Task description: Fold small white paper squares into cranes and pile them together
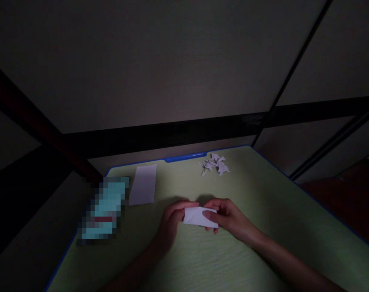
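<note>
A small folded piece of white paper is held up between my two hands, a little above the table. My right hand pinches its right end, thumb on the front face and fingers behind. At the left end, my left hand grips the paper's edge, with its fingers along the top and back; part of that grip is hidden. Faint crease lines show on the paper's left part. Beyond my hands lies a small pile of folded white paper figures.
A stack or sheet of white paper lies at the table's back left. Beside it is a pixelated light-blue object. The pale green table has a blue rim and a blue recessed handle. Dark-banded cabinet panels stand behind it.
</note>
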A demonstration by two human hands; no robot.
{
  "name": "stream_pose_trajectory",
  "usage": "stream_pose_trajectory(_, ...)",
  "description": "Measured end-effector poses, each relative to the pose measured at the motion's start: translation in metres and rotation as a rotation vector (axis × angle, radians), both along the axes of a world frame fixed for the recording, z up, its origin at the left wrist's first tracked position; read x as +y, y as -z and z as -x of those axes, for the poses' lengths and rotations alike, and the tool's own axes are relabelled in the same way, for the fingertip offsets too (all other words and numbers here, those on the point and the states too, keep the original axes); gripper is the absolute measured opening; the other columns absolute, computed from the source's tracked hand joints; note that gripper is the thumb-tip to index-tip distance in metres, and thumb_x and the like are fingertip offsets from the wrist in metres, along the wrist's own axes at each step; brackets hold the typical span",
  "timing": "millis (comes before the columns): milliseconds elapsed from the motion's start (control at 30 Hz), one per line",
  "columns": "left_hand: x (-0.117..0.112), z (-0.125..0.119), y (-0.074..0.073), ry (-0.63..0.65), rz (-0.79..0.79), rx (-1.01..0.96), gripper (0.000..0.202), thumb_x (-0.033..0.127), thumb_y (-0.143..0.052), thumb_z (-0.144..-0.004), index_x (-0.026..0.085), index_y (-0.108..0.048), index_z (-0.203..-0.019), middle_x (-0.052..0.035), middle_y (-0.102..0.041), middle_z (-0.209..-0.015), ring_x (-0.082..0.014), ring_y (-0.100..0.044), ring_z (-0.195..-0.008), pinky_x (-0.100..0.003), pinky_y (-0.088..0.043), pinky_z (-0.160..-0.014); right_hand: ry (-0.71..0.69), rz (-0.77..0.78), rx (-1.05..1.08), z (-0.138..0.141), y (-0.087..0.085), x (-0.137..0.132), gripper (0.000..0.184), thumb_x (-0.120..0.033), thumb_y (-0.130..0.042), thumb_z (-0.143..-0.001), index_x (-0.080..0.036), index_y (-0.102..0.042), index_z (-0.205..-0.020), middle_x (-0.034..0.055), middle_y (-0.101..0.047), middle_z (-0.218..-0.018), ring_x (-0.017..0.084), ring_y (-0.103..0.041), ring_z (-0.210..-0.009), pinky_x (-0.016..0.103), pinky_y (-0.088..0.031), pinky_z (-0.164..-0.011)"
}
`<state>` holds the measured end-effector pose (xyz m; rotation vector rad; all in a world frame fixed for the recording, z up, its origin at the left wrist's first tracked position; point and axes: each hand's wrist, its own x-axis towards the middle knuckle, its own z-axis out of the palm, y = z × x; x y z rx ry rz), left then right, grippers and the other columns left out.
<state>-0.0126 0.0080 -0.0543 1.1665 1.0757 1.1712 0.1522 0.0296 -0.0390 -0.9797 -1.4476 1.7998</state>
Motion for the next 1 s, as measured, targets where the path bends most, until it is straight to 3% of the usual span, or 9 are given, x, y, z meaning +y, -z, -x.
stream_pose_trajectory(133, 0.0, -0.003, -0.003, 0.015, 0.137, -0.038, 0.034, 0.035, -0.047, -0.067, 0.009, -0.06, -0.085, -0.0058, -0.062, -0.067, -0.0155, -0.056, -0.054, -0.025, -0.044, -0.047, 0.028, -0.052, -0.001, 0.0, 0.003, 0.0, 0.023, -0.031, -0.059, -0.065, -0.009, -0.057, -0.072, -0.0006, -0.057, -0.053, 0.006, -0.05, -0.042, 0.015, -0.041, -0.037)
stream_pose_trajectory(267, 0.001, -0.006, -0.011, 0.032, 0.233, 0.041, 0.033, 0.031, -0.062, -0.055, 0.008, -0.057, -0.078, -0.0026, -0.061, -0.056, -0.0133, -0.055, -0.044, -0.024, -0.045, -0.043, 0.019, -0.095, 0.001, -0.001, 0.004, 0.0, 0.022, -0.031, -0.058, -0.066, -0.009, -0.057, -0.071, -0.0008, -0.055, -0.053, 0.006, -0.05, -0.043, 0.015, -0.041, -0.037)
stream_pose_trajectory(367, 0.002, -0.005, -0.013, 0.05, 0.282, 0.018, 0.031, 0.03, -0.064, -0.053, 0.009, -0.057, -0.075, -0.0027, -0.062, -0.058, -0.0135, -0.057, -0.047, -0.024, -0.047, -0.047, 0.011, -0.115, -0.023, -0.001, 0.002, -0.001, 0.024, -0.033, -0.057, -0.067, -0.009, -0.058, -0.072, -0.0004, -0.056, -0.053, 0.006, -0.05, -0.044, 0.016, -0.041, -0.038)
stream_pose_trajectory(700, 0.005, -0.004, -0.023, 0.115, 0.353, -0.043, 0.03, 0.03, -0.069, -0.048, 0.007, -0.06, -0.065, -0.0043, -0.063, -0.059, -0.0143, -0.058, -0.052, -0.026, -0.047, -0.051, 0.025, -0.11, -0.081, 0.0, -0.001, -0.001, 0.024, -0.033, -0.056, -0.068, -0.01, -0.061, -0.075, -0.0013, -0.054, -0.05, 0.006, -0.048, -0.041, 0.017, -0.04, -0.038)
stream_pose_trajectory(1000, 0.006, -0.004, -0.021, 0.129, 0.34, -0.01, 0.029, 0.031, -0.067, -0.051, 0.007, -0.06, -0.067, -0.0038, -0.063, -0.058, -0.0121, -0.057, -0.047, -0.023, -0.046, -0.049, 0.009, -0.132, -0.085, -0.001, -0.002, -0.001, 0.023, -0.032, -0.051, -0.072, -0.009, -0.058, -0.073, -0.0013, -0.054, -0.049, 0.005, -0.047, -0.039, 0.016, -0.038, -0.037)
